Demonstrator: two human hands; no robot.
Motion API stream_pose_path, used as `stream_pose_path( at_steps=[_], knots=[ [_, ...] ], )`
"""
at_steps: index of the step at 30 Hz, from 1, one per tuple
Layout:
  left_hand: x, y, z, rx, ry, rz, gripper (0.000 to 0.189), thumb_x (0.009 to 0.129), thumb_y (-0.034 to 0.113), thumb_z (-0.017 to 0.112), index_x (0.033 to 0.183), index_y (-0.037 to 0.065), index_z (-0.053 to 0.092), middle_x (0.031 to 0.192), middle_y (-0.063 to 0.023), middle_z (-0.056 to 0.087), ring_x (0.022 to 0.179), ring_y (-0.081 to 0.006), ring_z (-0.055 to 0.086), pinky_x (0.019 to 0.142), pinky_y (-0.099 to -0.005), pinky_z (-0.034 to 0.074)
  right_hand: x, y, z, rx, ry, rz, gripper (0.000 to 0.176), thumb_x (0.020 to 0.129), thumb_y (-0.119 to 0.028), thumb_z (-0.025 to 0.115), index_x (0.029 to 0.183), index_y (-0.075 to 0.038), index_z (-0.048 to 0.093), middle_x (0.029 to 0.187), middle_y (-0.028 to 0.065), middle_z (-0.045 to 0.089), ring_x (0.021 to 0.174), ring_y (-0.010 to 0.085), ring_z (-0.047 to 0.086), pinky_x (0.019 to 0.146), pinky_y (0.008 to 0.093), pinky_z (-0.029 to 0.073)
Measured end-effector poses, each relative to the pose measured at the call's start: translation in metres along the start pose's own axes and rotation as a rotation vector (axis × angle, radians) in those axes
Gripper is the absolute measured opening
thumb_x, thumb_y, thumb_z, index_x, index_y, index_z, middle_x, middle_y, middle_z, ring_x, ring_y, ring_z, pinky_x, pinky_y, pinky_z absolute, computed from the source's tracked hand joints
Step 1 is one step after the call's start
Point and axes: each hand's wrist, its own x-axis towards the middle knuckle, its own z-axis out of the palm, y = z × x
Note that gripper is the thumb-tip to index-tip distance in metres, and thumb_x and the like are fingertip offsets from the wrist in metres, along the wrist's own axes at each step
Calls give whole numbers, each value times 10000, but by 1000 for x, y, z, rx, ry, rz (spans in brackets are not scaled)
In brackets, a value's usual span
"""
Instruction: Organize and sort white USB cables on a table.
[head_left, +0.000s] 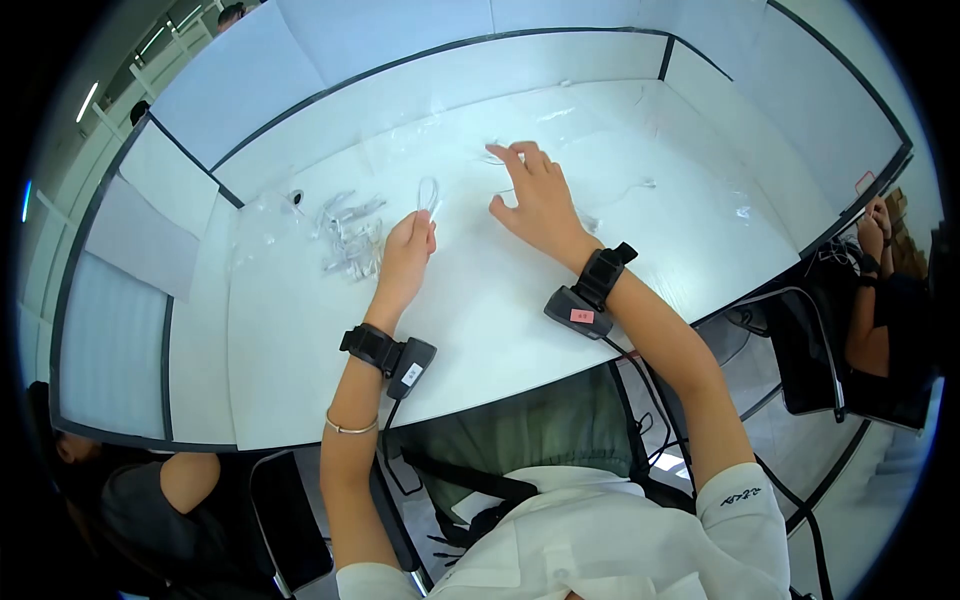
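My left hand is closed, with thumb and fingers pinched on a looped white cable whose loop stands up beyond the fingertips. To its left lies a pile of small bundled white cables, some in clear wrapping. My right hand hovers palm down over the table with thumb and fingers apart, nothing gripped between them. Thin cord pieces show close to its thumb and index finger. Part of another pale bundle shows beside the right wrist, mostly hidden behind it.
White partition panels enclose the white table. A small black-centred roll sits at the left, near clear plastic. A thin wire lies to the right. Black cords hang from both wrist devices. Other people sit at both sides.
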Motion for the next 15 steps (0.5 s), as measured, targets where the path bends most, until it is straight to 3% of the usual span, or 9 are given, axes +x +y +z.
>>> stream_pose_path(
  at_steps=[4,8,9,12,13,15],
  knots=[
    [0,-3,1,146,30,21,385,964,318,351,723,37,455,600,16,402,568,-83,354,550,-253,323,11,-16,-19,54,149,-127,422,686,-58,555,1107,-79,524,1102,90,452,919,244,465,792,365,375],
    [-3,-1,5,94,-21,51,370,970,323,352,730,59,453,592,36,361,532,-58,303,501,-226,274,8,-19,-10,343,46,-209,378,740,-48,558,1116,-70,528,1068,118,501,1002,275,472,867,359,379],
    [-4,2,7,46,-61,60,356,969,328,357,729,80,443,589,50,339,512,-42,271,471,-209,238,5,-22,-8,401,-4,-158,293,804,-98,560,1089,-48,517,1065,124,513,1042,275,467,872,350,381],
    [-5,7,12,-69,-150,68,334,967,343,367,743,101,422,595,69,301,494,-19,217,436,-187,177,-1,-25,-5,443,-158,33,241,850,-155,549,1059,-42,504,1098,120,513,1051,263,466,869,338,382],
    [-8,12,13,-95,-167,54,338,965,348,369,740,101,419,596,69,299,494,-18,214,435,-187,173,-3,-24,-1,441,-116,40,232,887,-210,521,1032,-31,491,967,113,561,958,228,522,828,318,404],
    [-13,21,14,-163,-192,12,346,958,360,379,732,100,407,595,67,292,494,-18,211,434,-187,171,-1,-22,-1,649,-235,218,237,899,-214,499,1043,-27,480,854,100,569,849,199,537,780,300,411]
  ],
)
